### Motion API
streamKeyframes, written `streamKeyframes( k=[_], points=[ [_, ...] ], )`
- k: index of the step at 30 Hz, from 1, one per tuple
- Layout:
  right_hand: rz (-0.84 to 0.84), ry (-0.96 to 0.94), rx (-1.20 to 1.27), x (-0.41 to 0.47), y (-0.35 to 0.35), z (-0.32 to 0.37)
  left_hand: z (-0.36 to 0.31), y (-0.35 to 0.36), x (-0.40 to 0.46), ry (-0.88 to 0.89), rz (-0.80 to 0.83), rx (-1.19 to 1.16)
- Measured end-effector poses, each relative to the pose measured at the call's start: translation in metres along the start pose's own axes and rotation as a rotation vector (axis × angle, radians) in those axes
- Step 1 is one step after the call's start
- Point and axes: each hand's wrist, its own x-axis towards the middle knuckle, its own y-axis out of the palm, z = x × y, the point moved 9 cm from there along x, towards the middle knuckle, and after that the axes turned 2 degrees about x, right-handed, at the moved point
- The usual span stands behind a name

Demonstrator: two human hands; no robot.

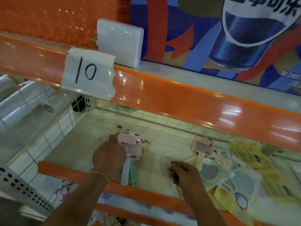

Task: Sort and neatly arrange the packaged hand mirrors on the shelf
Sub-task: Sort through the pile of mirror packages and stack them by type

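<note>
A small stack of packaged hand mirrors (132, 147) with pink cards lies at the middle of the shelf floor (81, 144); a pale blue handle (125, 172) and a green handle (134, 174) stick out over the front lip. My left hand (108, 154) rests on the stack's left side, fingers curled on the packages. My right hand (184, 172) hovers to the right, fingers loosely curled, nothing visibly in it. Another pink-carded mirror (202, 146) with a cream handle lies further right. Several more packaged mirrors (241, 181) lie in a loose pile at the right.
An orange upper shelf edge (179, 98) overhangs, carrying a paper label marked 10 (88, 75) and a white box (120, 43). A white wire divider (53, 128) bounds the left side. An orange front lip (73, 173) runs along the shelf. A printed poster (228, 38) stands behind.
</note>
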Motion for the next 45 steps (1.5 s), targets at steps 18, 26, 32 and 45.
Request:
streamKeyframes(
  k=[18, 26, 32, 45],
  points=[
    [-0.407, -0.196, -0.742, 0.017, -0.092, 0.027, -0.177, 0.086, -0.059, 0.648, 0.268, -0.249],
    [-0.37, -0.128, -0.827, 0.033, -0.098, 0.033, -0.188, 0.109, -0.069, 0.641, 0.361, -0.315],
    [-0.301, -0.031, -0.484, 0.028, -0.124, 0.021, -0.2, 0.115, -0.071, 0.62, 0.387, -0.349],
    [0.007, 0.255, 0.356, 0.011, -0.141, -0.005, -0.24, 0.153, -0.081, -0.01, 0.785, -0.838]
  ],
)
